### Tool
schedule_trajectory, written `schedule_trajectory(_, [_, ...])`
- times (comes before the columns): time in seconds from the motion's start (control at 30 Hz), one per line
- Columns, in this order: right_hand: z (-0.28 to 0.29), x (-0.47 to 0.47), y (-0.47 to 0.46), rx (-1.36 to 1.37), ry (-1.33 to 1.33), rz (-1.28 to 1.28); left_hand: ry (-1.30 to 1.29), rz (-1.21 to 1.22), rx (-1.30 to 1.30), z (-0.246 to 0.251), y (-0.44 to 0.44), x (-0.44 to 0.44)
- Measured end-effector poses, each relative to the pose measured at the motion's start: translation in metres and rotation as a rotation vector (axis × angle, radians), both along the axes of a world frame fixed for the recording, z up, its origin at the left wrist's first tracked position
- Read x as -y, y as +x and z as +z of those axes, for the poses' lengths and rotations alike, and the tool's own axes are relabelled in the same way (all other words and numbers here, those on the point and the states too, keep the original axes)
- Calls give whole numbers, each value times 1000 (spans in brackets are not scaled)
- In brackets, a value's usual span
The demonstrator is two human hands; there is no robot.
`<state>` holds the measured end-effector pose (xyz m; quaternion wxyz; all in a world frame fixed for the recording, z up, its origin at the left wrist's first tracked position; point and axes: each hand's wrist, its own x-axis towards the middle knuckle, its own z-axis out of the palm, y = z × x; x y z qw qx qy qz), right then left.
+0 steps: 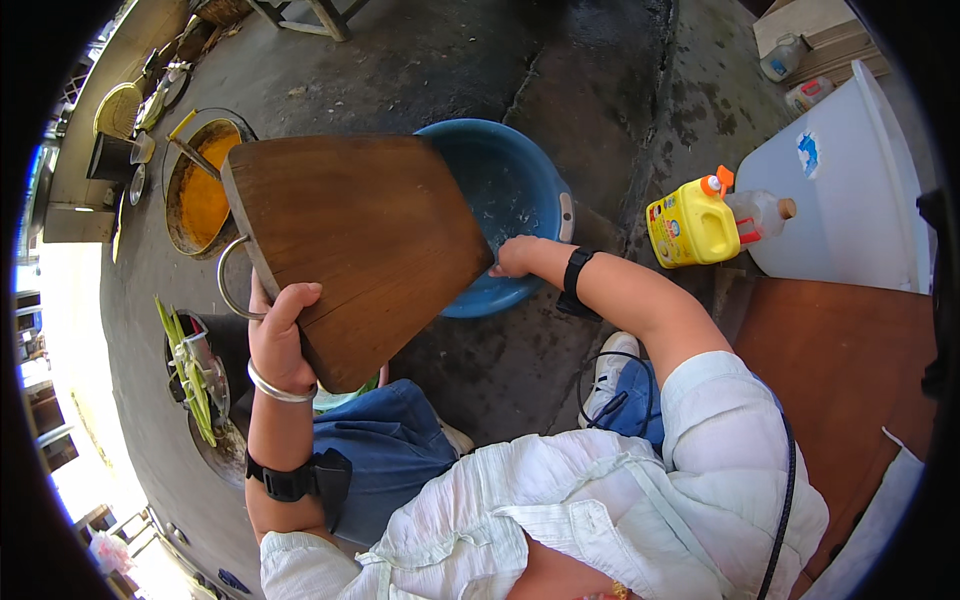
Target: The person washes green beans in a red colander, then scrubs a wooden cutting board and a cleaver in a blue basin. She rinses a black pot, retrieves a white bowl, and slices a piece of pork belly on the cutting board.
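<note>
A thick wooden cutting board (360, 240) is tilted over a blue plastic basin (525, 161) that holds water. My left hand (281, 330) grips the board's near left edge, thumb on its upper face, just below a metal ring handle (225, 277). At the board's right corner, over the basin, is my right hand (517, 256) with curled fingers. Part of that hand is obscured, so whether it grips the corner or anything else cannot be told. The board covers the basin's left side.
A pot with orange contents (202, 191) stands left of the board. Green stalks (187, 367) lie over a dark bucket (225, 345). To the right are a yellow detergent jug (694, 225), a clear bottle (757, 214) and a large translucent tub (825, 187). A wooden stool (326, 19) stands at the top.
</note>
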<state>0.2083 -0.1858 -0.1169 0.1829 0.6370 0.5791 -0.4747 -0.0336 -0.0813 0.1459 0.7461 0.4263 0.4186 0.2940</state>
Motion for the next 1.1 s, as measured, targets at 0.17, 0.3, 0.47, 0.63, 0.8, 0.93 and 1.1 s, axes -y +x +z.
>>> schedule_trajectory(0.17, [16, 28, -61, -71, 463, 137, 196, 112, 28, 34, -38, 14])
schedule_trajectory(0.3, [26, 30, -81, -83, 573, 101, 256, 264, -12, 45, -52, 14])
schedule_trajectory(0.47, [70, 32, -36, -207, 653, -130, 184, 347, 107, 62, -83, 20])
schedule_trajectory(0.63, [121, 10, 43, -212, 1007, -236, 6, 372, 217, 66, -108, 22])
schedule_trajectory(0.8, [134, -5, 108, -193, 1140, -374, -4, 390, 236, 68, -107, 20])
schedule_trajectory(0.93, [125, -11, 166, -424, 1068, -1222, -13, 301, 295, 63, -95, 28])
schedule_trajectory(1.1, [107, -4, 205, -710, 986, -1563, -83, 286, 201, 49, -81, 28])
